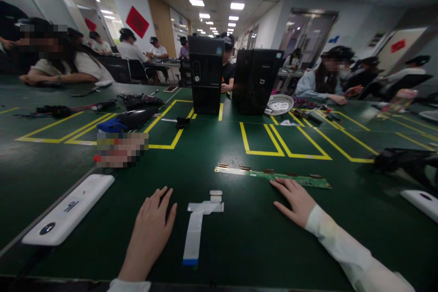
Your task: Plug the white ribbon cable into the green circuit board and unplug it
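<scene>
On the green tabletop lies a long narrow circuit board (301, 181), green on its right part and shiny on its left. The fingertips of my right hand (294, 200) rest at its near edge, fingers spread. My left hand (153, 219) lies palm down on the table with its fingers apart, holding nothing. Between my hands is a folded white flat ribbon cable (194, 232) with a blue end toward me and a small connector (216, 196) at its far end. The cable touches neither hand.
A white power bank (70, 210) lies left, another white device (422, 203) far right. Two black computer towers (206, 75) stand across the table, near a white basket (279, 104). Yellow tape rectangles (263, 152), cables and a black bag (407, 164) lie around. Several people sit beyond.
</scene>
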A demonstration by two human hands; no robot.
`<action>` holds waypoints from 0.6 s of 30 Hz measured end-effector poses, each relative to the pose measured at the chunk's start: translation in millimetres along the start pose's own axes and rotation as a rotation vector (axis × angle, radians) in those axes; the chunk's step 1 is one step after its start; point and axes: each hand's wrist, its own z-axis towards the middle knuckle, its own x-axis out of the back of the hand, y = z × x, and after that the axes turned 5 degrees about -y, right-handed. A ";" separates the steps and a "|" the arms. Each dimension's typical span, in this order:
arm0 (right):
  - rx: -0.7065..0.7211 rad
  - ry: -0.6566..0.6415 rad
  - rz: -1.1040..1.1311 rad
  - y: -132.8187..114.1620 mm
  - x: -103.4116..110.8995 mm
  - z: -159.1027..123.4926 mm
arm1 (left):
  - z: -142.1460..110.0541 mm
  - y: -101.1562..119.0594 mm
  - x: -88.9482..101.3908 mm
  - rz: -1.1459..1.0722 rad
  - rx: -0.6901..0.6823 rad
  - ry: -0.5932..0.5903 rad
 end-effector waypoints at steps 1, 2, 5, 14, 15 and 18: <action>0.026 -0.010 0.014 -10.3 -0.6 9.1 | 0.1 -0.5 -0.2 0.002 0.000 -0.003; 0.050 -0.018 0.026 -20.5 -1.5 18.2 | 0.1 -1.0 -0.4 0.004 -0.001 -0.005; 0.120 -0.035 0.041 -50.2 -4.6 44.1 | 0.5 -2.0 -0.4 0.008 -0.006 0.001; 0.179 -0.159 0.092 -112.5 -4.2 94.6 | 0.3 0.2 1.2 0.024 -0.021 0.039; 0.189 -0.164 0.099 -115.3 -4.0 96.8 | 0.2 0.3 1.1 0.023 -0.022 0.041; 0.208 -0.156 0.118 -119.2 -3.7 100.0 | 0.2 0.8 1.5 0.028 -0.026 0.038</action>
